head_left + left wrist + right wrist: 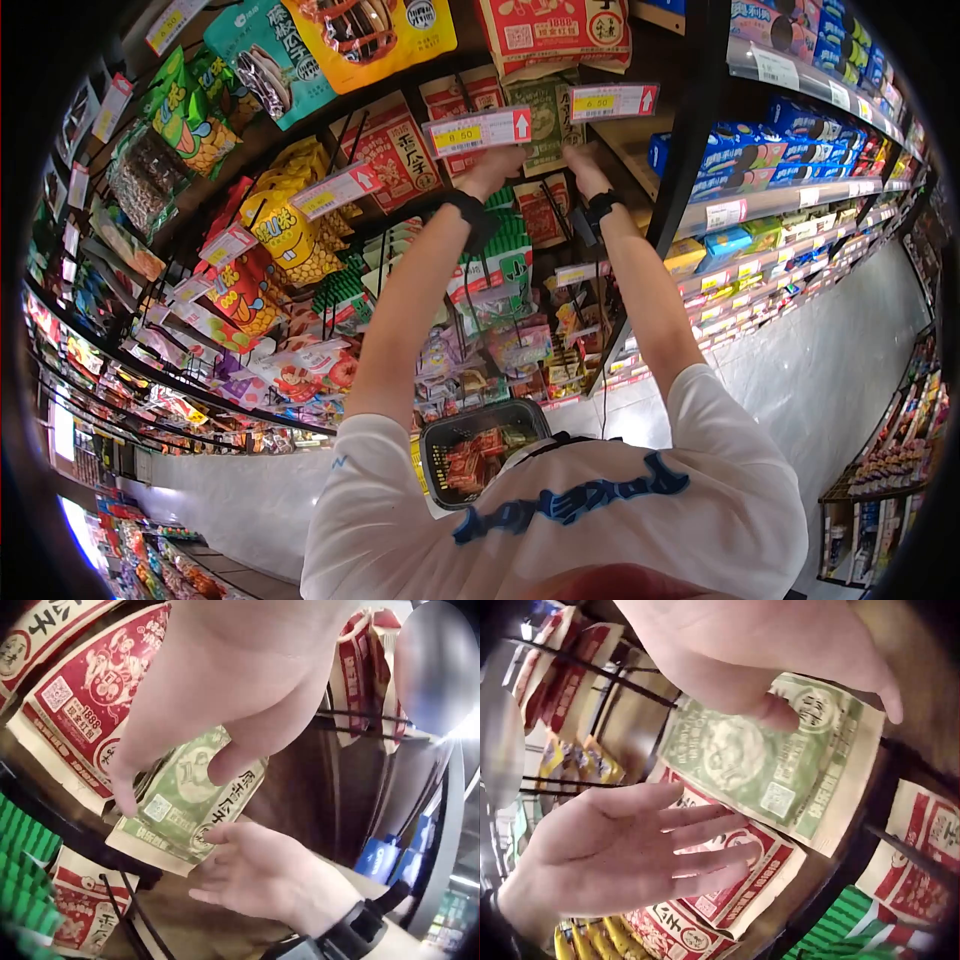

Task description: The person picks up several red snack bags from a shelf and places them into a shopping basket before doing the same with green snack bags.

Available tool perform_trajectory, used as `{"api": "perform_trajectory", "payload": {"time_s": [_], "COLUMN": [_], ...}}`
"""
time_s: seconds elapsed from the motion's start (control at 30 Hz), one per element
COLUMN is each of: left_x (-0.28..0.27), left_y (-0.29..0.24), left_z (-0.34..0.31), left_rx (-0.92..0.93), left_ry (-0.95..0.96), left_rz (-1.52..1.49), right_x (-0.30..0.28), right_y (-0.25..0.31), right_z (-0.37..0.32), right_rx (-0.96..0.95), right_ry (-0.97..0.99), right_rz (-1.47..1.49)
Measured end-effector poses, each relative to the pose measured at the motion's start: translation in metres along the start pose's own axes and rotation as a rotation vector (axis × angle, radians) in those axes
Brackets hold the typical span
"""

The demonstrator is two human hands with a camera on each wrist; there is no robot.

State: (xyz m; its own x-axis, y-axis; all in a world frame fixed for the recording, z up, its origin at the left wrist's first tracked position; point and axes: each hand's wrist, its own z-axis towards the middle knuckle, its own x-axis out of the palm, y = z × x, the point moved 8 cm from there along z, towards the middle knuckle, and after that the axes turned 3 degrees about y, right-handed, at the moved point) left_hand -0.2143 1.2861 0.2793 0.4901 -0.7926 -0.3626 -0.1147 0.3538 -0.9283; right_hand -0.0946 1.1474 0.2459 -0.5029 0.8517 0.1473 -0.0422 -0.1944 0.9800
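A green and cream packet (543, 125) with Chinese lettering hangs at the rack, between my two hands. My left hand (494, 170) is at its left side. In the right wrist view, the fingers of this left hand (622, 847) stretch out straight, palm showing, over red and cream packets (757, 862). My right hand (587, 172) is at the packet's right side. From the left wrist view, the right hand (262, 877) has its fingers loosely extended and the thumb tip right at the lower corner of the green packet (172, 810).
Price tags (480, 132) stick out on hooks around the hands. Yellow snack bags (290, 225) and green striped bags (500, 270) hang left and below. Shelves of blue boxes (790, 150) stand right. A black basket (430, 440) holding red packets is by my body.
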Motion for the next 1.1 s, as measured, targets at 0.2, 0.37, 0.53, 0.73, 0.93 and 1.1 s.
{"api": "perform_trajectory", "payload": {"time_s": [0.2, 0.37, 0.53, 0.73, 0.93, 1.1], "left_x": [0.008, 0.001, 0.015, 0.028, 0.038, 0.043], "left_y": [-0.02, -0.054, -0.094, -0.089, -0.116, -0.131], "left_z": [-0.004, -0.034, -0.083, -0.105, -0.162, -0.213], "left_rx": [0.123, 0.255, 0.232, 0.078, 0.247, 0.454], "left_ry": [-0.173, 0.016, 0.1, 0.098, 0.273, 0.266], "left_rz": [0.075, -0.128, -0.194, -0.249, -0.357, -0.275], "right_x": [-0.004, -0.026, -0.038, -0.058, -0.06, -0.065], "right_y": [-0.011, 0.038, 0.085, 0.091, 0.104, 0.103], "right_z": [-0.005, -0.088, -0.152, -0.156, -0.217, -0.269], "right_rx": [-0.094, -0.188, -0.031, -0.311, -0.237, -0.225], "right_ry": [0.007, -0.112, -0.068, -0.097, -0.08, -0.03], "right_rz": [-0.496, -0.457, -0.298, -0.331, -0.342, -0.156]}}
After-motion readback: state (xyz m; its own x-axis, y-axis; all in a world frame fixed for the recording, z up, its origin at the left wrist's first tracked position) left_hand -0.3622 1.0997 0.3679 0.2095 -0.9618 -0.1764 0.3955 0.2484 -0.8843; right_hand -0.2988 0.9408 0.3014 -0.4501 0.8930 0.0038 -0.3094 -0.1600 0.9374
